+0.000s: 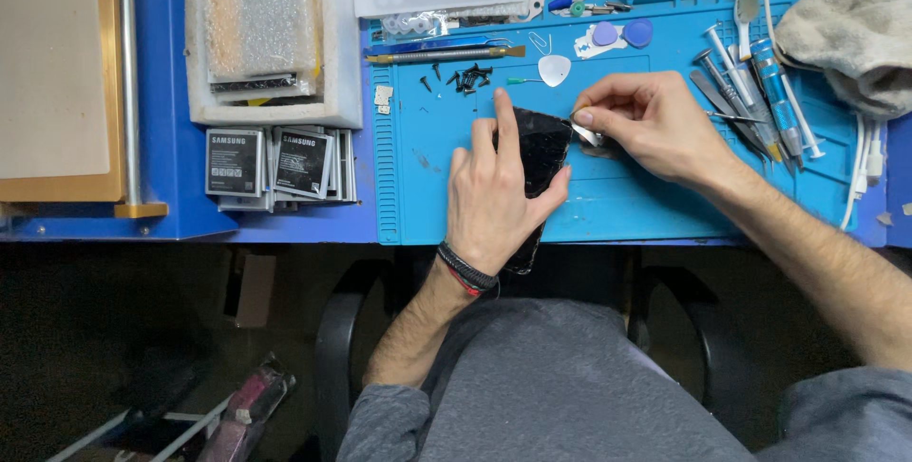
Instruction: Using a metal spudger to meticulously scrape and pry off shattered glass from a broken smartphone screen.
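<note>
My left hand point(496, 191) grips a black phone point(541, 149) with a cracked glass face and holds it down on the blue work mat point(627, 196). The phone's lower end sticks out past the mat's front edge. At the phone's upper right corner my right hand point(646, 120) pinches a thin metal prying tool point(587, 133), whose tip touches the phone's edge. A black and red band circles my left wrist.
Small black screws point(465, 77), a white pick point(554, 69), blue picks point(622, 33) and a long metal tool point(446, 55) lie at the mat's back. Screwdrivers and tweezers point(750, 87) lie right, beside a cloth point(855, 25). Phone batteries point(275, 166) and a foam tray point(271, 35) sit left.
</note>
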